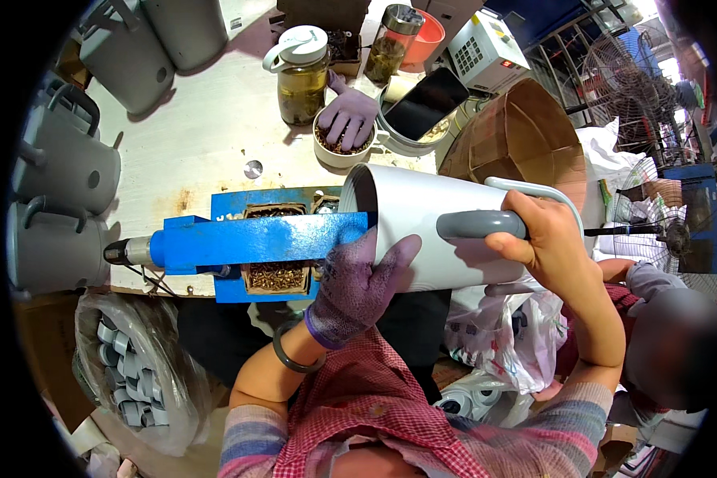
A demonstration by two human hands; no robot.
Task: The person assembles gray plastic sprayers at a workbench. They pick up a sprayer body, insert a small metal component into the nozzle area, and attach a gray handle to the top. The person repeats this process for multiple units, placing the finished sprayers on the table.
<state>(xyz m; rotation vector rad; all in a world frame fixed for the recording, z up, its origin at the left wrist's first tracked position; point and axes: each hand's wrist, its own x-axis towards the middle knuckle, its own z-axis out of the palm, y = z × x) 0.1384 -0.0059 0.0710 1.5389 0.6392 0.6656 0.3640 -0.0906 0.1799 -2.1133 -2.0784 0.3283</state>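
Note:
A tapered light grey plastic bucket [422, 231] lies sideways, its open mouth over the end of a blue metal arm [255, 241]. My bare right hand [546, 239] is closed round the dark grey handle [478, 225] on its side. My left hand [350, 283], in a purple glove, grips the bucket near its rim, thumb against the outer wall; some fingers are hidden by the rim and the arm. Beneath the arm, a blue base plate [225, 291] carries small boxes of brass-coloured fasteners [277, 279]. At the arm's left end is a dark-tipped metal fitting [131, 251].
Several similar grey buckets [68, 175] stand at the left. A purple glove [349, 115] lies on a white cup [338, 158] of fasteners. Farther back are a lidded jar [301, 88], phone [426, 103] and cardboard box [526, 131]. Another person [669, 334] is at the right.

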